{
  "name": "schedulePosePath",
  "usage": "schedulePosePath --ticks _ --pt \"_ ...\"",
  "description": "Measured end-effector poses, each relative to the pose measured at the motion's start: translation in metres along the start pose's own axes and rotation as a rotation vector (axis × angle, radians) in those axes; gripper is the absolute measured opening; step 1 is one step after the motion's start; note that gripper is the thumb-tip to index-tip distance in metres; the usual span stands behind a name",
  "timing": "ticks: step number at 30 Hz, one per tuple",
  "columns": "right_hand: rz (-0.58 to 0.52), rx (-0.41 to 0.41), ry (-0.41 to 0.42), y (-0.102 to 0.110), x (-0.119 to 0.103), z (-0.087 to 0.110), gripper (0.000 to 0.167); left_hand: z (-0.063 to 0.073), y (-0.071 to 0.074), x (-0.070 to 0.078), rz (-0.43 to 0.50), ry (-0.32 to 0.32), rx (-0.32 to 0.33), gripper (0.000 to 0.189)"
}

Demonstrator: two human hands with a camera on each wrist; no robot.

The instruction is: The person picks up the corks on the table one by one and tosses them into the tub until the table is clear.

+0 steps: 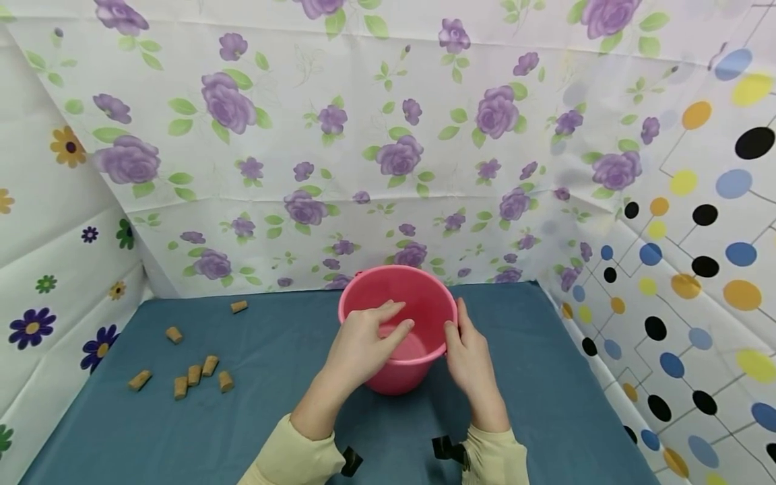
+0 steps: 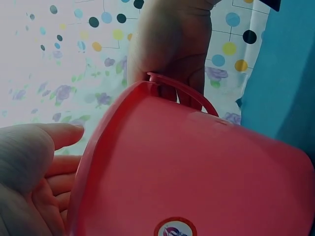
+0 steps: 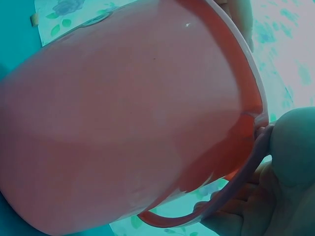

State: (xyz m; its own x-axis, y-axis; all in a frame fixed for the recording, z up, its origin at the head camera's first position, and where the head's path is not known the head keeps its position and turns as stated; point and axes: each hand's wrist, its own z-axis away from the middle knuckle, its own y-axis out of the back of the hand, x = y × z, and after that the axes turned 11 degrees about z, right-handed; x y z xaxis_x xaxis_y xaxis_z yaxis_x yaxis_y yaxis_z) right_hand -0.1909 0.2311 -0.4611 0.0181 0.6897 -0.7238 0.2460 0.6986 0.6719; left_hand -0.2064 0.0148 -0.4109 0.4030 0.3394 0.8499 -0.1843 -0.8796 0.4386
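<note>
A pink plastic bucket stands upright on the blue cloth, its mouth tipped slightly toward me. My right hand grips its right rim, thumb on the near side. In the right wrist view, that hand's fingers lie behind the bucket's curved handle. Over the left part of the mouth is my left hand, with thumb and fingers extended and spread apart. The left wrist view shows this left hand beside the rim, nothing between thumb and fingers. A round sticker marks the bucket's side.
Several corks lie scattered on the cloth to the left, one of them farther back. Flowered sheeting hangs behind, and a dotted sheet borders the right side. Blue cloth extends on both sides of the bucket.
</note>
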Motion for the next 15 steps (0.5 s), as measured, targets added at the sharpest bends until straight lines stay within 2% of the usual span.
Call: schedulePosePath --ticks 3,7,12,15 --pt "0.001 -0.002 -0.004 -0.001 0.000 0.000 0.062 0.004 0.002 -0.003 0.021 0.017 0.022 0.052" --pt "0.002 -0.010 -0.008 -0.001 0.000 0.000 0.062 0.010 0.005 -0.009 0.062 -0.004 0.073 0.049" --pt "-0.003 -0.019 -0.005 0.000 0.001 0.000 0.062 0.020 0.015 -0.015 0.100 -0.105 0.158 0.043" --pt "-0.004 -0.021 -0.006 0.000 0.000 -0.001 0.062 0.025 0.024 -0.019 0.082 -0.175 0.205 0.040"
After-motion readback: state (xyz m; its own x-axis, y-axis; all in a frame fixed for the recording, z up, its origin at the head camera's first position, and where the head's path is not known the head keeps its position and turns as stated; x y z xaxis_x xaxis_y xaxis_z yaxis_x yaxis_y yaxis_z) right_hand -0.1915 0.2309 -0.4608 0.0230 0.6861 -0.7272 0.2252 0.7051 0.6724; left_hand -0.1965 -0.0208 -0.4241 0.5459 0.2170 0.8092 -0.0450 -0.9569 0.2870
